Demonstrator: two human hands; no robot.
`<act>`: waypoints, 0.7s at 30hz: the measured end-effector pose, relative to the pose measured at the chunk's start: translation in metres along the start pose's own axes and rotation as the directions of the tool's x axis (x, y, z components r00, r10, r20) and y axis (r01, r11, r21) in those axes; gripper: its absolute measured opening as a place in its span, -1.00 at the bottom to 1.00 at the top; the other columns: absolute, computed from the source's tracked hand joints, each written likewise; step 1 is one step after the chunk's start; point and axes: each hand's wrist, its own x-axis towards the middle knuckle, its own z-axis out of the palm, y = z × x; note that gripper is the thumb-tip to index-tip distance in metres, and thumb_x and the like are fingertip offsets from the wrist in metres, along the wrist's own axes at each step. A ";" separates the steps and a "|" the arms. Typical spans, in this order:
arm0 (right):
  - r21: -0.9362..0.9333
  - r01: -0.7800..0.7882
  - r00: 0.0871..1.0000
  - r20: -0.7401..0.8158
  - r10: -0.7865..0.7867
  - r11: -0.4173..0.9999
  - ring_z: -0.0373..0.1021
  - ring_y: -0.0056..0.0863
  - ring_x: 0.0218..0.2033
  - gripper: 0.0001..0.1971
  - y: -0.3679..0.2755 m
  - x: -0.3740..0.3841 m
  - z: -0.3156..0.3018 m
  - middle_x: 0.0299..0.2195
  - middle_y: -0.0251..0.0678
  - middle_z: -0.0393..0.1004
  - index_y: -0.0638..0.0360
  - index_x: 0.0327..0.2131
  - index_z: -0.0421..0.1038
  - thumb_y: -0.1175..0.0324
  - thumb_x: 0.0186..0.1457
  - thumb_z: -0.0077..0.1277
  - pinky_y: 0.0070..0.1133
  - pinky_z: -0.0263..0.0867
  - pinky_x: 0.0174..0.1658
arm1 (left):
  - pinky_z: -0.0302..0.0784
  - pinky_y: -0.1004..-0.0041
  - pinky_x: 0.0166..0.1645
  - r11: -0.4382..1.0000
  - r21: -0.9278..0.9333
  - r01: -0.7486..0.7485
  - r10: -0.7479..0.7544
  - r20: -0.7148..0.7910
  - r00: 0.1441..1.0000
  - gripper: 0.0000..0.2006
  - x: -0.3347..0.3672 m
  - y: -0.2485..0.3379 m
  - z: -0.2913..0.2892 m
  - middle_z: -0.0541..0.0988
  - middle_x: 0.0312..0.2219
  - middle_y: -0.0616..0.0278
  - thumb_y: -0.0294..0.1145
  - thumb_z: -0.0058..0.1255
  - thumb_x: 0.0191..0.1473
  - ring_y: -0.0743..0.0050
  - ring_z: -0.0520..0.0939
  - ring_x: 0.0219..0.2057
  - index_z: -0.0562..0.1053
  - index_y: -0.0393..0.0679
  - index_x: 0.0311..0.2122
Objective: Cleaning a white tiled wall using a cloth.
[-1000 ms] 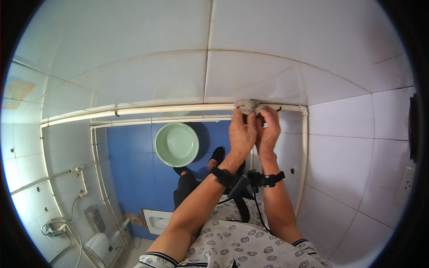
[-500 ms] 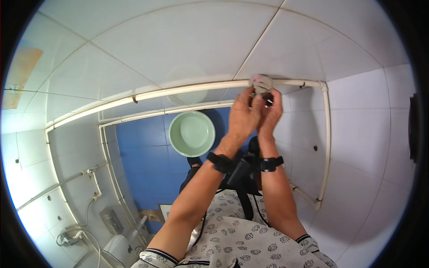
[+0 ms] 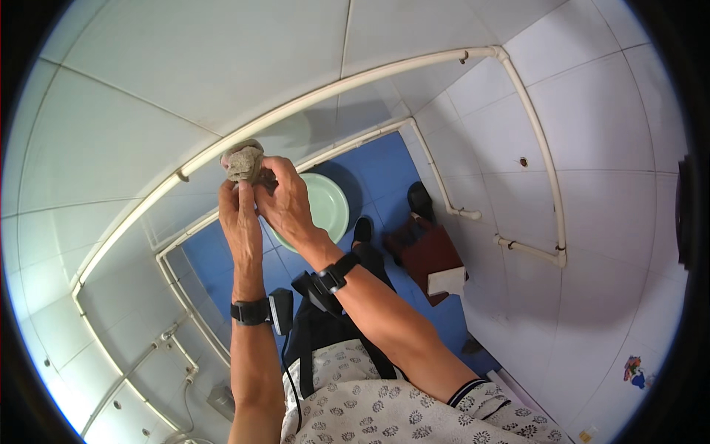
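Observation:
A crumpled grey-brown cloth [image 3: 244, 163] is wrapped about the upper cream pipe [image 3: 384, 72] that runs along the tiled wall. My left hand [image 3: 241, 226] grips the cloth from below, thumb and fingers pressed to it. Beside it, my right hand [image 3: 287, 206] is closed on the cloth's right side, with its fingertips partly hidden behind the folds. Both wrists wear black straps. Beneath my right hand, a pale green basin [image 3: 329, 211] stands on the floor, partly covered by that hand and forearm.
A second, lower pipe [image 3: 370, 136] runs below the first. On the blue tiled floor [image 3: 384, 170], a dark red box-like thing [image 3: 425, 255] with a white piece [image 3: 446, 281] on it stands right of my feet. Pipes and fittings [image 3: 177, 340] line the left wall.
Both hands and the cloth have moved left along the upper pipe. The view has shifted, bringing the dark red thing into sight at the right.

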 end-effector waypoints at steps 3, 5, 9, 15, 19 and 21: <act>-0.052 -0.050 0.999 0.001 0.050 0.997 0.48 0.01 -0.08 -0.59 0.016 -0.019 -0.018 -0.09 -0.03 0.50 0.23 0.00 0.40 0.42 0.08 0.24 -0.26 0.46 -0.04 | 0.53 0.50 -0.18 0.990 -0.060 0.126 -0.125 0.026 0.992 -0.53 -0.017 -0.020 0.011 0.61 -0.12 0.17 -0.11 -0.02 0.43 0.53 0.57 -0.21 0.41 -0.32 0.20; -0.143 -0.075 0.997 -0.006 0.075 0.987 0.50 -0.12 -0.08 -0.47 0.034 -0.026 -0.038 -0.07 -0.03 0.51 0.26 0.07 0.39 0.22 0.11 0.32 -0.31 0.44 -0.01 | 0.54 0.49 -0.17 0.986 -0.045 0.159 -0.156 0.062 0.986 -0.51 -0.030 -0.033 0.027 0.60 -0.11 0.15 -0.09 -0.03 0.43 0.51 0.57 -0.19 0.40 -0.33 0.20; -0.165 -0.113 0.993 -0.005 0.114 0.980 0.50 -0.12 -0.08 -0.48 0.064 -0.035 -0.069 -0.08 -0.07 0.53 0.26 0.05 0.40 0.20 0.11 0.32 -0.31 0.43 0.01 | 0.65 0.35 -0.02 0.983 -0.085 0.163 -0.146 0.176 0.973 -0.49 -0.045 -0.055 0.054 0.57 0.00 0.09 -0.06 -0.06 0.45 0.37 0.61 -0.03 0.37 -0.30 0.24; -0.044 -0.301 0.954 -0.031 0.300 0.953 0.54 -0.14 -0.23 -0.60 0.124 -0.048 -0.133 -0.21 -0.04 0.56 0.26 -0.02 0.43 0.35 0.09 0.23 -0.33 0.48 -0.12 | 0.62 0.33 0.00 0.955 -0.050 0.292 -0.259 0.337 0.905 -0.44 -0.073 -0.091 0.105 0.56 0.07 0.00 -0.03 -0.02 0.42 0.26 0.60 0.04 0.34 -0.28 0.30; 0.019 -0.517 0.854 -0.054 0.517 0.856 0.50 -0.41 -0.26 -0.61 0.128 -0.085 -0.167 -0.28 -0.15 0.58 0.33 -0.08 0.46 0.32 0.05 0.24 -0.44 0.46 -0.18 | 0.63 0.31 0.02 0.943 0.098 0.317 -0.328 0.411 0.851 -0.43 -0.110 -0.123 0.114 0.56 0.04 0.01 -0.08 -0.04 0.43 0.27 0.60 0.06 0.29 -0.33 0.32; 0.010 -0.548 0.832 -0.099 0.546 0.836 0.50 -0.41 -0.26 -0.58 0.138 -0.107 -0.182 -0.29 -0.16 0.59 0.34 -0.08 0.46 0.30 0.03 0.28 -0.44 0.46 -0.17 | 0.63 0.37 -0.07 0.965 0.152 0.213 -0.258 0.420 0.870 -0.46 -0.130 -0.128 0.121 0.59 -0.05 0.05 -0.11 -0.04 0.43 0.35 0.62 0.01 0.30 -0.35 0.30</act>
